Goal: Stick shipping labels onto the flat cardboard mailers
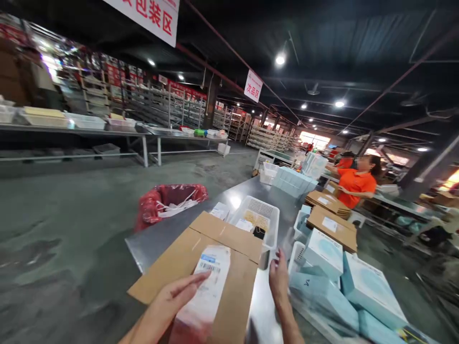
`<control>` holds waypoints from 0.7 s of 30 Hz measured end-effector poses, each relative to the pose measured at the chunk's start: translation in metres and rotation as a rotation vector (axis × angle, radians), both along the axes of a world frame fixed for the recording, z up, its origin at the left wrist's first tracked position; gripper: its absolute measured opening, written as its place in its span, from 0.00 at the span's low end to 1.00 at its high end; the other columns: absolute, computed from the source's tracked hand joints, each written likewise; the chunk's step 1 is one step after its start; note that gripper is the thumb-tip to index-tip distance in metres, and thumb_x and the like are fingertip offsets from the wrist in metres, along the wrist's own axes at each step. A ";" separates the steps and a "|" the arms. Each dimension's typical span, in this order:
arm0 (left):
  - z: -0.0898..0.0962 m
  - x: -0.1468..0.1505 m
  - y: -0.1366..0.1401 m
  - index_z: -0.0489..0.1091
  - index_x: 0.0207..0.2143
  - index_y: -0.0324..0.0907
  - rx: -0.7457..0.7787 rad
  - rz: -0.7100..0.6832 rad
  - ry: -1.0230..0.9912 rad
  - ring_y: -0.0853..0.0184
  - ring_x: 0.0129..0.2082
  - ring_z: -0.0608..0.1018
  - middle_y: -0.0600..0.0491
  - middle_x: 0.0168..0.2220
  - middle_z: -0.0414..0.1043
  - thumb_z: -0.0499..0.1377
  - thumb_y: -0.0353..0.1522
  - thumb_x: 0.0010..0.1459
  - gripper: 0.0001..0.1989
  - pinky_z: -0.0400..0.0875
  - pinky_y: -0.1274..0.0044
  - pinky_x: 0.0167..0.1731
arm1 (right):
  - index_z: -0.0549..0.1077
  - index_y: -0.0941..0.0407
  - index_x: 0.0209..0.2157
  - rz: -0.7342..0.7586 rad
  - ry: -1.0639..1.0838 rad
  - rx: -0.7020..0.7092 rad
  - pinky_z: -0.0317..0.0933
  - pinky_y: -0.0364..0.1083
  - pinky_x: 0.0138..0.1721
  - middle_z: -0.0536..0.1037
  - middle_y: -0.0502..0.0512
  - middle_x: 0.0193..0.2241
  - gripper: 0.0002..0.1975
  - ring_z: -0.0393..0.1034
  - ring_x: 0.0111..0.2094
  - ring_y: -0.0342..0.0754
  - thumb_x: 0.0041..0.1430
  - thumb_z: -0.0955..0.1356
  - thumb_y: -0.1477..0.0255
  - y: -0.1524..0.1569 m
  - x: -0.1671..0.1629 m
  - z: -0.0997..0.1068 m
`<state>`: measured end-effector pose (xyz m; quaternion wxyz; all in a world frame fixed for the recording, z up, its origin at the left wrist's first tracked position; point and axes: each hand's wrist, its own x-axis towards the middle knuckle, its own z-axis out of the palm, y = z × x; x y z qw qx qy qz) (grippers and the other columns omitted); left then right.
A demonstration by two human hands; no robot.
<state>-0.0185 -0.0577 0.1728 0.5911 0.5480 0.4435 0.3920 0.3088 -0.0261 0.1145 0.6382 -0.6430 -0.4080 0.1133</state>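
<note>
A flat cardboard box (233,286) lies on the metal table in front of me. On it is a white label sheet (211,282) with a barcode and a blue mark; its near end looks reddish and blurred. My left hand (175,298) rests on the sheet's left side, fingers stretched out over it. To the right of the cardboard, my right hand (278,277) hovers over the table with loosely curled fingers and nothing visible in them. Just beyond it stands a white plastic basket (274,224) holding a yellowish bundle, papers and a small black item.
Light blue boxes (373,286) and stacked cardboard boxes (332,224) crowd the right side. A bin with a red liner (148,210) stands left of the table (143,248). Farther off, a person in an orange shirt (356,184) stands beyond a light blue crate (294,181).
</note>
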 end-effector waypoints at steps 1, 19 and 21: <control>0.001 0.004 -0.006 0.80 0.48 0.49 -0.003 0.032 0.000 0.48 0.59 0.73 0.50 0.54 0.78 0.64 0.58 0.48 0.32 0.64 0.62 0.62 | 0.72 0.57 0.48 0.054 0.037 0.002 0.68 0.54 0.41 0.78 0.61 0.41 0.26 0.74 0.38 0.53 0.57 0.68 0.53 0.003 -0.007 0.012; -0.004 0.031 -0.062 0.75 0.30 0.37 -0.102 0.196 -0.183 0.67 0.25 0.70 0.54 0.25 0.71 0.70 0.48 0.45 0.22 0.63 0.77 0.27 | 0.70 0.50 0.57 0.737 0.126 0.041 0.70 0.53 0.47 0.76 0.59 0.49 0.26 0.73 0.48 0.54 0.58 0.70 0.60 -0.043 -0.126 0.053; -0.003 0.035 -0.059 0.73 0.23 0.38 -0.106 0.201 -0.056 0.70 0.21 0.63 0.57 0.19 0.64 0.67 0.47 0.46 0.20 0.57 0.77 0.23 | 0.75 0.46 0.54 0.675 -0.189 0.077 0.65 0.59 0.54 0.75 0.58 0.54 0.20 0.69 0.55 0.59 0.60 0.69 0.61 -0.049 -0.123 0.049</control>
